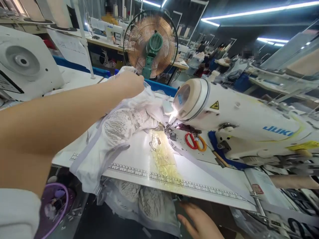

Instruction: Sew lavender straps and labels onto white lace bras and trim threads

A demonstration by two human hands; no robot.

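My left hand [131,83] reaches far across the sewing table, its fingers curled into white fabric at the back; a small dark bit shows by the knuckles. From there a white lace bra [117,127] with grey edging spreads over the tabletop, left of the sewing machine's [189,99] lit needle area. More white lace cups [151,200] hang below the table's front edge. My right hand [199,220] is low at the front, fingers apart, just right of these hanging cups, and nothing shows in it.
Red-and-orange-handled scissors [195,142] lie under the machine arm. Yellowish tape [164,162] covers part of the tabletop, and a printed ruler [139,172] runs along its front. A purple basket [66,202] stands below left. Behind the table is a large fan [154,43].
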